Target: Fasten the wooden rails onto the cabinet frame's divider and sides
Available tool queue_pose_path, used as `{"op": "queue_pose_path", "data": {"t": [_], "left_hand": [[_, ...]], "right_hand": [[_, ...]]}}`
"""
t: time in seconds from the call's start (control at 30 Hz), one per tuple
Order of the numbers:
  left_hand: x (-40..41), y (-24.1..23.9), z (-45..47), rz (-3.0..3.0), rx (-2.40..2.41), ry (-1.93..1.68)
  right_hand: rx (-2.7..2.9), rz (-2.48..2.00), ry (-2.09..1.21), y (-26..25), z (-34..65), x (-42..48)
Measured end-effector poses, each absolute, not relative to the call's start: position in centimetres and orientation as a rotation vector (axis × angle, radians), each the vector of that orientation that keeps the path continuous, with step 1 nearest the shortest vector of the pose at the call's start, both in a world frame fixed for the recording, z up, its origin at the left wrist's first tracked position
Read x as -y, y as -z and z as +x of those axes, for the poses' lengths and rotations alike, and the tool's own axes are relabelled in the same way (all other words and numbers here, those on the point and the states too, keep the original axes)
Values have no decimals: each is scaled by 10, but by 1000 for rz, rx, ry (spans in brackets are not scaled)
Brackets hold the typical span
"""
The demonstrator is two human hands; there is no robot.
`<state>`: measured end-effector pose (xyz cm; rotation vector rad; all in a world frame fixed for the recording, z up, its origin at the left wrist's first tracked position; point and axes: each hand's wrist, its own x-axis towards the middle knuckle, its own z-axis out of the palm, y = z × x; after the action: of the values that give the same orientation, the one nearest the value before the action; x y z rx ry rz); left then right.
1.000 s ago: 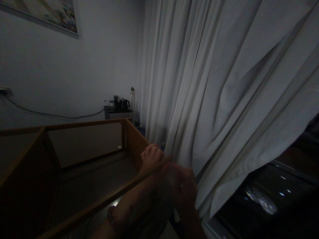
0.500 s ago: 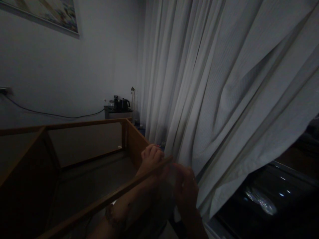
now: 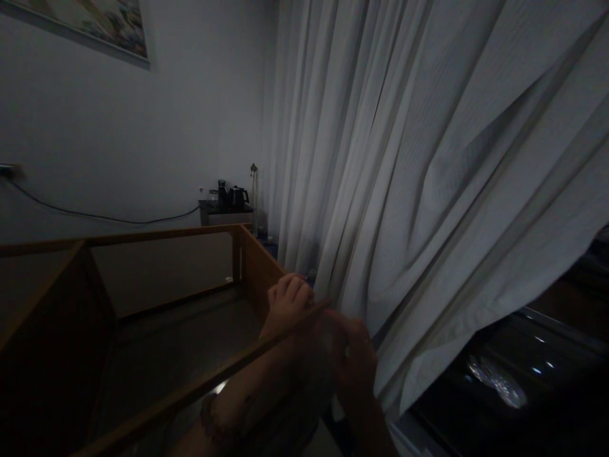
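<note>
At the wooden frame (image 3: 259, 268), bracing seemingly needs steadiness next: left hand (image 3: 289, 294) curled, right hand (image 3: 356, 357) bent by its corner (I cannot tell either grip's hold).

The head-worn camera looks forward and down across the nearby wooden frame (image 3: 216, 373) towards a wall (image 3: 200, 95) and curtain (image 3: 380, 158)

The view has dipped slightly and the right hand (image 3: 356, 358) edged nearer the wooden rail (image 3: 228, 367).
</note>
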<state>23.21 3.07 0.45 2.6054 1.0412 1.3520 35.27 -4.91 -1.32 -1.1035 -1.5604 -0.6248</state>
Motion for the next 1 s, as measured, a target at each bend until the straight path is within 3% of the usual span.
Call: {"op": "queue_pose_path", "data": {"t": [0.47,0.83,1.0], "left_hand": [[-68,29,252,2541,-1014,-1398],[-68,30,262,2440,-1030,-1416],[-56,17,247,2508,-917,-1444]], "right_hand": [[1640,-1171,754,6,355,51],[1685,-1136,101,0,356,63],[1698,-1108,254,7,359,57]]}}
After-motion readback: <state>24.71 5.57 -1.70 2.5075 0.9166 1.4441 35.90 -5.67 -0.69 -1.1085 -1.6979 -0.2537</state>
